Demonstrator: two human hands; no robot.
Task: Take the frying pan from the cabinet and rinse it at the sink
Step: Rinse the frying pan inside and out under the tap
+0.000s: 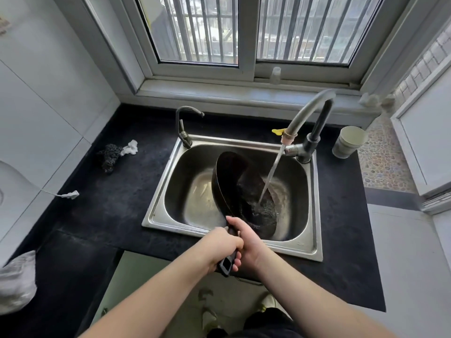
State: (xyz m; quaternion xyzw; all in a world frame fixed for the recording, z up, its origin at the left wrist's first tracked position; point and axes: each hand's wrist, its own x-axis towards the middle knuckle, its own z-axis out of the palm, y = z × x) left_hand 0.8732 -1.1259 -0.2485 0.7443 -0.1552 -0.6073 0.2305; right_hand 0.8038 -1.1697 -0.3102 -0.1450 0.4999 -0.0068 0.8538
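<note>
Head view, looking down at a kitchen sink: one black frying pan is held tilted on its side inside the single stainless steel sink, its open face turned to the right. One stream of water falls from the hose spout of the tall faucet and strikes the pan's inner surface near its lower edge, where water splashes. The pan's black handle reaches back over the sink's near rim toward the person. Two bare hands grip this handle: the left hand is wrapped around it with fingers curled, and the right hand clasps it just beside the left, thumb lying along the upper part of the handle. A second, smaller faucet stands at the sink's back left corner. One yellow tab sticks out beside the hose. The sink is set in a black countertop. On the counter to the left lie one dark scouring pad touching one crumpled white scrap, and nearer, one white plug on a cord. One stack of pale cups stands right of the tall faucet. Behind, one barred window with two sliding panes
</note>
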